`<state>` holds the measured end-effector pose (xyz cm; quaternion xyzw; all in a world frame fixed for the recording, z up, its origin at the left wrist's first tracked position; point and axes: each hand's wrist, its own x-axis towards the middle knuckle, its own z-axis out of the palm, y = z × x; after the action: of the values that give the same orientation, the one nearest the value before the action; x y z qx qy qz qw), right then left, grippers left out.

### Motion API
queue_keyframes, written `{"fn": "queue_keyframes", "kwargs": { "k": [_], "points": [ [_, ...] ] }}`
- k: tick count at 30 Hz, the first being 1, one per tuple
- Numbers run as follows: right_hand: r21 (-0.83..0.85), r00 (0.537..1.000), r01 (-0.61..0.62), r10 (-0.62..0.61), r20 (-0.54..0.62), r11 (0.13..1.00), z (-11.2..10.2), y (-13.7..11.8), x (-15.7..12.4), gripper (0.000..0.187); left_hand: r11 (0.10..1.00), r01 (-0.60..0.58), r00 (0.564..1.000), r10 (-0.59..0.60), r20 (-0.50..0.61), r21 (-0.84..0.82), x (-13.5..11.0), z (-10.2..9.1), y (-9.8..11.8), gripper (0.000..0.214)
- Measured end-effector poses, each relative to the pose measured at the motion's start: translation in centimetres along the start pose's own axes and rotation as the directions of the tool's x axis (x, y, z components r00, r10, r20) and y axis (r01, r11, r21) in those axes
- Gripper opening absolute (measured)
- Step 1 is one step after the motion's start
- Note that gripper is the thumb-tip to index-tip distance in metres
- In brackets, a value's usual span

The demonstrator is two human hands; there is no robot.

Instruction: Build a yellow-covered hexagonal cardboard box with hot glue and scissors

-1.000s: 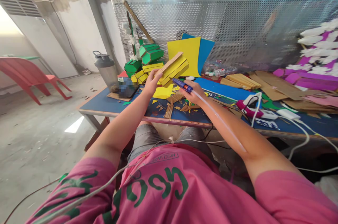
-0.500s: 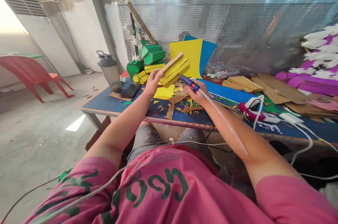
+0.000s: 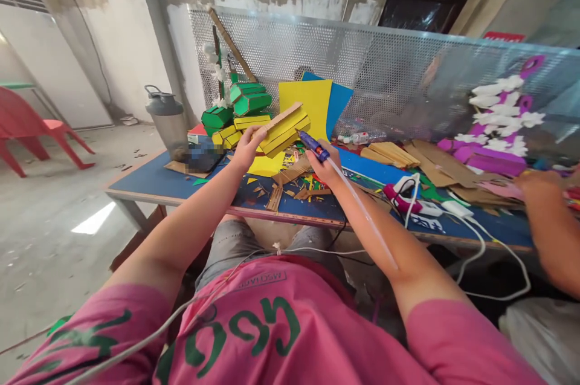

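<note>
Head view: a blue-topped work table (image 3: 147, 181) spans the middle; at eleven o'clock, two green faceted card prisms (image 3: 251, 101) look finished. At twelve, the yellow faceted card prism (image 3: 286, 135) seems mostly formed, one edge bare brown, gaps between panels apparently unsealed. At ten, the left hand (image 3: 248, 149) clasps its left end; at three, the right hand (image 3: 323, 164) grips the blue-purple plastic glue gun (image 3: 312, 144), nozzle (image 3: 299, 133) beside it, contact unclear.

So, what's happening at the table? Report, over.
Left hand holding yellow cardboard piece. Right hand gripping glue gun, nozzle close to the piece. Cardboard scraps littering table beneath.
</note>
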<state>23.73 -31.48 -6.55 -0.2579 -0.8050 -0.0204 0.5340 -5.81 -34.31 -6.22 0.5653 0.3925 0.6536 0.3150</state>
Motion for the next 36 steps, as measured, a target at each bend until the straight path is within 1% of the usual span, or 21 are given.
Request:
{"fn": "queue_keyframes", "kwargs": {
  "k": [7,11,14,16,18,21,23,27,32,36],
  "points": [
    [0.033,0.999,-0.031,0.031,-0.029,0.999,-0.1,0.0,0.0,0.042,1.0,0.005,1.0,-0.005,-0.007,0.004,0.2,-0.2,-0.1,0.058],
    [0.023,0.997,-0.044,0.045,-0.062,0.999,-0.1,-0.1,0.2,0.042,1.0,0.024,1.0,-0.023,-0.013,0.013,0.2,-0.1,0.5,0.057],
    [0.023,0.997,-0.026,0.027,-0.068,0.999,-0.1,0.1,0.2,0.037,0.999,0.031,0.999,-0.031,-0.005,-0.007,0.0,0.0,1.0,0.058],
    [0.029,0.998,-0.027,0.028,-0.056,0.999,-0.1,0.4,0.0,0.033,1.0,0.024,1.0,-0.025,0.007,0.017,-0.1,0.0,0.9,0.058],
    [0.03,0.997,-0.032,0.034,-0.064,0.999,-0.1,0.6,0.0,0.035,0.999,0.023,1.0,-0.023,0.006,0.026,-0.1,0.1,0.8,0.061],
    [0.012,0.998,-0.038,0.038,-0.046,0.999,-0.1,0.9,0.0,0.038,0.999,0.027,1.0,-0.027,-0.006,0.022,-0.2,0.1,0.7,0.063],
    [-0.007,0.999,-0.035,0.035,-0.035,0.999,0.1,1.0,0.0,0.039,1.0,0.026,1.0,-0.026,-0.008,0.011,-0.2,0.1,0.7,0.061],
    [-0.036,1.0,0.005,-0.006,-0.009,0.999,0.3,1.1,0.1,0.042,0.999,0.034,0.999,-0.034,-0.006,-0.001,0.1,0.0,0.7,0.058],
    [-0.021,0.991,0.042,-0.039,0.124,0.999,0.5,0.7,0.0,0.036,0.998,0.053,0.999,-0.053,0.001,0.033,0.2,0.0,0.6,0.063],
    [-0.028,0.982,0.103,-0.098,0.16,0.994,0.6,0.5,-0.1,0.032,0.999,0.021,1.0,-0.021,0.013,0.026,0.1,-0.1,0.6,0.059]
  ]
}}
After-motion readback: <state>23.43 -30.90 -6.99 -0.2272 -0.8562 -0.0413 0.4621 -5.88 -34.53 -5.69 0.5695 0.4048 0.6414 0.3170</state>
